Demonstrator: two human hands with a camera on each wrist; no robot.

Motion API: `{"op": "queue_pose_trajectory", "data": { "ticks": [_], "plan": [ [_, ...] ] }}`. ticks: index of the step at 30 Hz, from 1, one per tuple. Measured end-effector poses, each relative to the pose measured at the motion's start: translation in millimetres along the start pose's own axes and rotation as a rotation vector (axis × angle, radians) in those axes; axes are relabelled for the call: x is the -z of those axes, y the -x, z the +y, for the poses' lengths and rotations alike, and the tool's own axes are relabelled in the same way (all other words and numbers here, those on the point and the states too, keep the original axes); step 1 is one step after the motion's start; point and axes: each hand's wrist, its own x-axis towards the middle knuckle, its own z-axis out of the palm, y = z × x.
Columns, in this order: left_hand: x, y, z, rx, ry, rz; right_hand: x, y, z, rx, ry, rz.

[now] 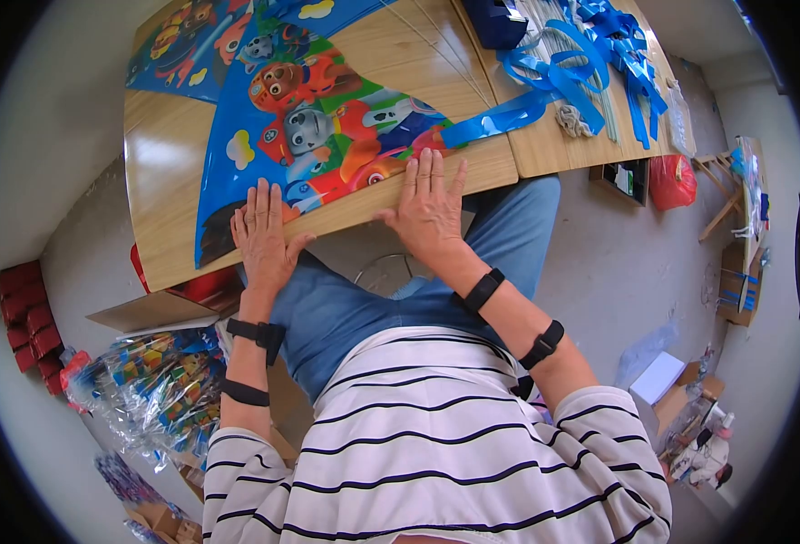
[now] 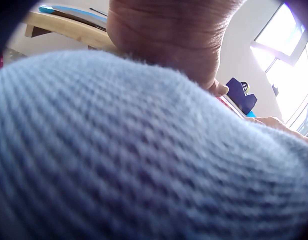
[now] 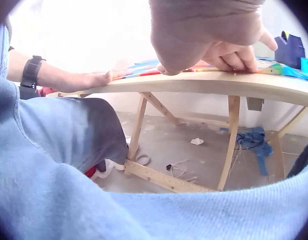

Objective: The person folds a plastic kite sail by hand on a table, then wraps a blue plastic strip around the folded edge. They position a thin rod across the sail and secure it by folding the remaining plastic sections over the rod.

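A glossy blue sheet printed with cartoon dogs (image 1: 306, 129), shaped like a kite sail, lies flat over the wooden table (image 1: 169, 181). My left hand (image 1: 264, 240) rests on its near edge at the left, fingers straight and pointing away from me. Farther right, my right hand (image 1: 429, 208) lies with straight, slightly spread fingers at the sheet's near right edge. A blue ribbon (image 1: 509, 118) runs off the sheet's right corner, just beyond the right fingertips. In the right wrist view, the right fingers (image 3: 239, 60) press down at the tabletop's rim. Neither hand grips anything.
Tangled blue ribbons (image 1: 631, 54) and a dark blue tape dispenser (image 1: 500, 23) occupy the table's far right. Another printed sheet (image 1: 178, 54) lies at the far left. Below stand an open cardboard box (image 1: 160, 308), plastic-wrapped goods (image 1: 160, 381) and a red bag (image 1: 672, 181).
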Motion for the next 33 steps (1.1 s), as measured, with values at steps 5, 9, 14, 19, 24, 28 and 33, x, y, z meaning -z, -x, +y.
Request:
{"op": "queue_pose_trajectory", "data": {
  "ticks": [5, 9, 14, 19, 24, 28, 33],
  "plan": [
    [1, 0, 1, 0.001, -0.003, -0.010, 4, -1, 11, -0.045, 0.063, -0.050],
    [0, 0, -1, -0.002, 0.005, -0.005, 3, -1, 20, -0.067, 0.108, -0.054],
    [0, 1, -1, -0.006, 0.016, 0.002, 3, -5, 30, -0.131, 0.192, -0.084],
    [1, 1, -1, -0.006, 0.024, 0.003, 6, -6, 45, -0.185, 0.185, -0.076],
    [1, 2, 1, -0.007, 0.045, 0.051, 23, -13, 64, -0.416, 0.156, -0.067],
    [-4, 3, -1, -0.025, 0.057, 0.086, 31, -9, 24, 0.041, 0.016, 0.195],
    [-9, 4, -4, -0.035, 0.066, 0.095, -3, 3, -43, 0.283, -0.154, 0.130]
  ]
}}
